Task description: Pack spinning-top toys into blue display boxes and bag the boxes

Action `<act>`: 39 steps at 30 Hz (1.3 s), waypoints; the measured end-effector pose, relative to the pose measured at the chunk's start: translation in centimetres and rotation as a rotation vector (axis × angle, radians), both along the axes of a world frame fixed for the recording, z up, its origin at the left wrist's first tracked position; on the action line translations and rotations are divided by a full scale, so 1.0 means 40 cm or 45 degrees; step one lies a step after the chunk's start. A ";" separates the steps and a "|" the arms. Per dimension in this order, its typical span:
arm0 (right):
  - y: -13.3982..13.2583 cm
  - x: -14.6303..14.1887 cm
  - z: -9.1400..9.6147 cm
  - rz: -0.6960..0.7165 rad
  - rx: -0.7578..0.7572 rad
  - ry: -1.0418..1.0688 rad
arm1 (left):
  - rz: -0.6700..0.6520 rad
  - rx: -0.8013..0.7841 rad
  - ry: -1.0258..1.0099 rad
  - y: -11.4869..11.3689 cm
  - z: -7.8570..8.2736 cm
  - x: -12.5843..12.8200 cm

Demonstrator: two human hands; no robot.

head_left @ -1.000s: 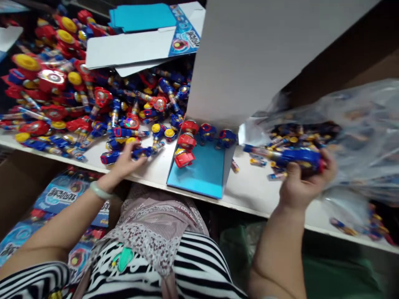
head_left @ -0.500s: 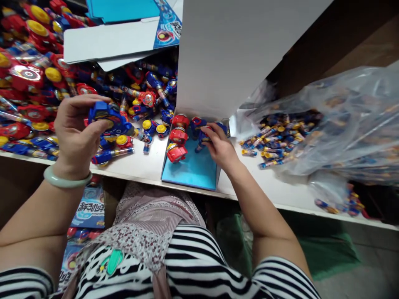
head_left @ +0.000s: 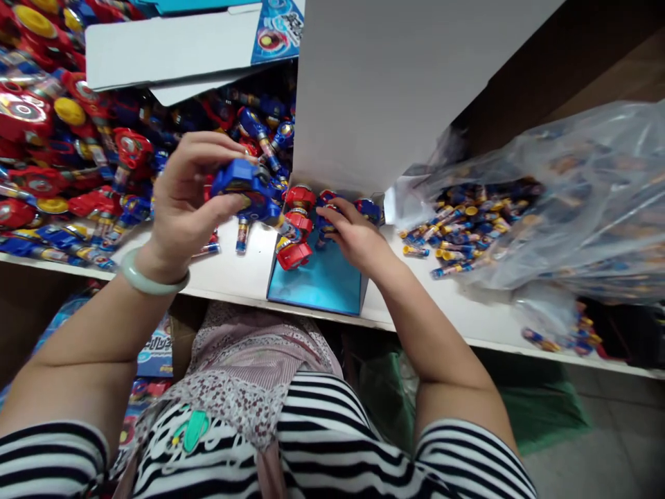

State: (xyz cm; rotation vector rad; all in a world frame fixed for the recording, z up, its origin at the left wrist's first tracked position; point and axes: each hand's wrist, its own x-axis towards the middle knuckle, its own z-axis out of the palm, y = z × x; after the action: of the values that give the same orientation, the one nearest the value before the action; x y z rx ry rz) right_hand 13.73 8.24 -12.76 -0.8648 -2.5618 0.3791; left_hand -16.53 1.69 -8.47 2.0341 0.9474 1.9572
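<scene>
- the left hand [head_left: 181, 201] has its thumb and fingers wrapped round a blue toy [head_left: 240, 186], held up over the white shelf [head_left: 239, 277], just left of the open box [head_left: 316, 287].
- the right hand [head_left: 358, 239] is inside the box, fingers bent over a second blue toy [head_left: 323, 227]; whether it grips or only touches it, i cannot tell.
- three red toys [head_left: 297, 225] line the box's left side, and the white panel [head_left: 384, 90] rises at its far edge.
- left: a heap of red and blue toys [head_left: 41, 180].
- right: small tubes [head_left: 470, 232] spill beside a clear plastic bag [head_left: 587, 180].
</scene>
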 end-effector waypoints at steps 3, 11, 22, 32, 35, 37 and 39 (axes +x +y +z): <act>0.006 0.002 -0.005 0.042 -0.014 -0.012 | -0.140 0.043 0.196 0.007 0.028 0.047; 0.004 -0.010 -0.049 -0.009 0.031 0.156 | -0.174 -0.111 0.198 0.022 0.034 0.129; -0.025 0.025 -0.027 -0.063 -0.046 0.145 | -0.149 -0.195 0.295 0.032 0.000 0.141; -0.053 0.152 0.027 -0.280 0.105 0.670 | 0.051 -0.503 0.733 0.000 -0.025 0.186; -0.024 0.186 -0.092 -0.405 0.124 0.777 | 0.081 -0.679 0.862 -0.060 -0.091 0.110; -0.013 0.182 -0.155 -0.439 0.111 0.801 | 0.025 -0.709 0.880 -0.088 -0.121 0.094; -0.011 0.167 -0.187 -0.445 0.081 0.768 | -0.057 -0.661 0.845 -0.095 -0.134 0.098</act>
State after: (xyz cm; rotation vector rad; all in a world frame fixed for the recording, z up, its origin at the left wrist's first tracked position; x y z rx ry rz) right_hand 20.43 7.81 -20.24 -0.9732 -1.8256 0.3774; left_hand -12.63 -2.09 -13.83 2.3399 1.3329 0.8488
